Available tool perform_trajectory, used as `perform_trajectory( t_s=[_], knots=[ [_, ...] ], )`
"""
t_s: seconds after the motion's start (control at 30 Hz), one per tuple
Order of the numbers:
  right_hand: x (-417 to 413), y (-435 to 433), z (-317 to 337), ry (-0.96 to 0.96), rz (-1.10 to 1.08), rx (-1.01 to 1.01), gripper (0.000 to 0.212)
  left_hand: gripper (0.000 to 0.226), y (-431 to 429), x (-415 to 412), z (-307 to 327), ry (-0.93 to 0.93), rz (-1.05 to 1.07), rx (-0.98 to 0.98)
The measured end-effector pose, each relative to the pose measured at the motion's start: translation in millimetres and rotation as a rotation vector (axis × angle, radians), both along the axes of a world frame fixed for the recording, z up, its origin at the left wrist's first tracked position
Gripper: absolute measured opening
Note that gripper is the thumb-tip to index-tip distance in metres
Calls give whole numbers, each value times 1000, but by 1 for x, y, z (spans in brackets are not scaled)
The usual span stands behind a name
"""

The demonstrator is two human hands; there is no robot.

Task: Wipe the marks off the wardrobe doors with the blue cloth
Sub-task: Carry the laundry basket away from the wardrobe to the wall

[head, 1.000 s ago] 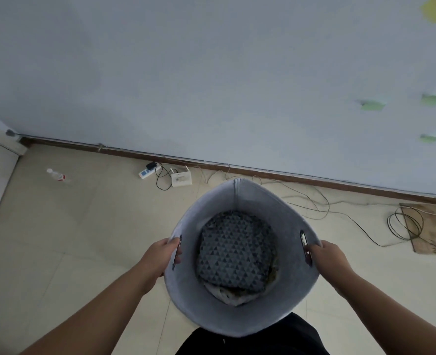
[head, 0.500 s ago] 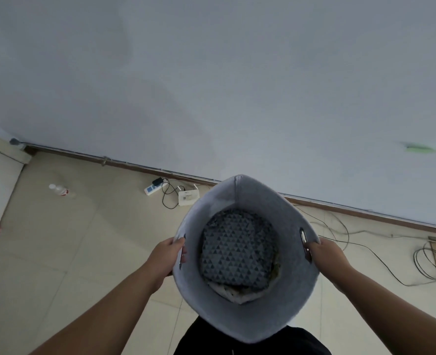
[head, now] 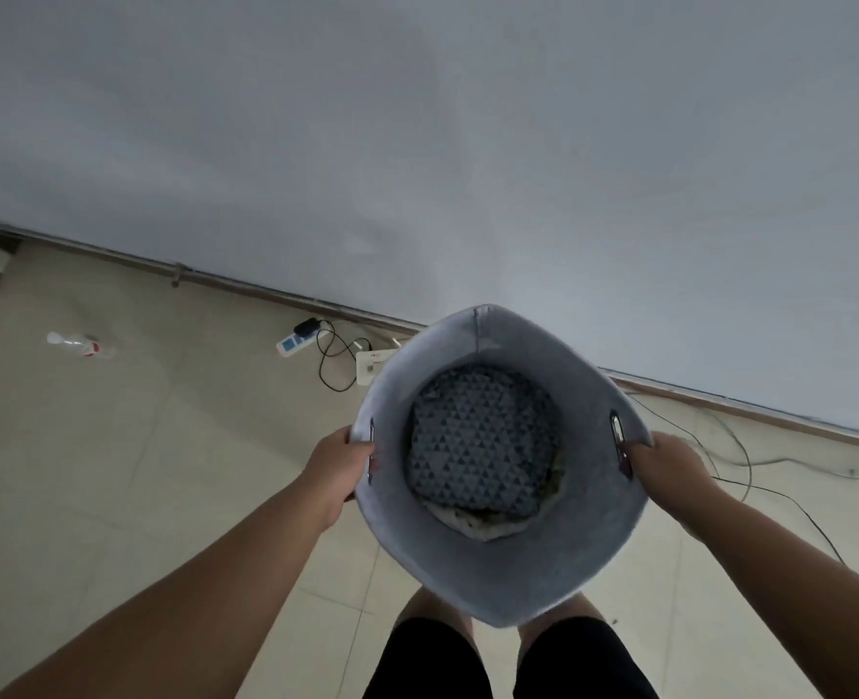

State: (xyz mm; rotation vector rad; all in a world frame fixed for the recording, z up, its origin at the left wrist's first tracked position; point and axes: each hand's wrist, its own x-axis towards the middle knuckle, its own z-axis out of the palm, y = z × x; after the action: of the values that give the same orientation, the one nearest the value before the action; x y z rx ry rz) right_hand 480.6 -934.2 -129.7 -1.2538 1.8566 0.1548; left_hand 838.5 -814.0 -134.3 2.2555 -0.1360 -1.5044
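I hold a grey felt basket [head: 508, 577] in front of me, above the floor. My left hand [head: 339, 469] grips its left handle slot and my right hand [head: 669, 469] grips its right one. Inside lies a folded cloth with a blue-grey triangle pattern [head: 480, 446], on top of a paler fabric [head: 478, 522] that peeks out under its near edge. No wardrobe doors are in view. A plain pale wall [head: 417, 143] fills the upper half of the view.
On the tiled floor by the skirting lie a white power strip [head: 294, 340] with a black cable, a white box [head: 372, 363] and thin cables [head: 735, 456] trailing right. A plastic bottle [head: 79, 344] lies at the left. My legs in black shorts [head: 508, 658] are below the basket.
The view has swung left along the wall: the green sticky notes and the coiled cable at the right have left the frame. Both hands keep their hold on the basket.
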Motion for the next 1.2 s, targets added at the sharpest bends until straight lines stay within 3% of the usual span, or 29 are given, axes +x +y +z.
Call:
perform_trajectory(
  t_s=[0.2,0.33,0.63,0.8,0.93,1.1,1.2],
  knots=[
    [27,-52,-108,21,65,30,24,15,-36,18,-101,-31,-27,3],
    [43,-70,-165,33,112,63,22,32,-52,20,-159,-25,-5,12],
    [38,-61,-231,43,99,93,18,28,-54,24,-219,-73,-20,70],
    [36,-55,-233,27,108,75,23,21,-40,24,-214,-145,-237,45],
    [37,-51,-210,8,111,113,27,23,-32,19,-188,-146,-291,20],
    [35,-34,-130,-22,52,119,46,51,-16,6,-110,-127,-269,18],
    [31,-17,-61,-66,31,135,28,45,6,1,-43,-65,-279,-33]
  ],
)
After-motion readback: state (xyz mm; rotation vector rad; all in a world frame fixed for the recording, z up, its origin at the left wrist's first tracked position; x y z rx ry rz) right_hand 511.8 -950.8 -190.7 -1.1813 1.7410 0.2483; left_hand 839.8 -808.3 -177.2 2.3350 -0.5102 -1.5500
